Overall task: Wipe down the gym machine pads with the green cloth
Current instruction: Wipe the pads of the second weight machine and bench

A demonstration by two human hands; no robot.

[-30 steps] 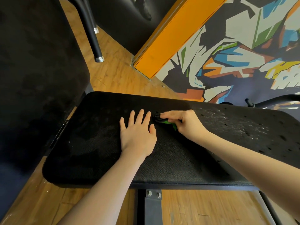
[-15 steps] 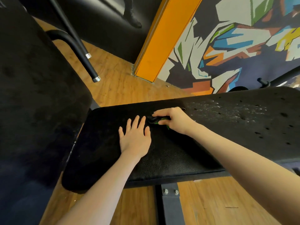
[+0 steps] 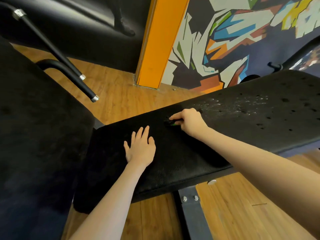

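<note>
On the black bench pad point(image 3: 181, 161), the left hand point(image 3: 141, 147) lies flat, fingers straight and slightly spread, grasping nothing. The right hand point(image 3: 188, 121) is just beyond it, fingers curled around the green cloth point(image 3: 173, 123), pressing it against the pad; only a small part of the cloth shows. White specks mark the pad's far right section. A bolted grey steel support point(image 3: 194, 213) stands beneath. Wood floor point(image 3: 117, 94), an orange post point(image 3: 159, 42) and a painted mural wall point(image 3: 233, 40) lie behind.
</note>
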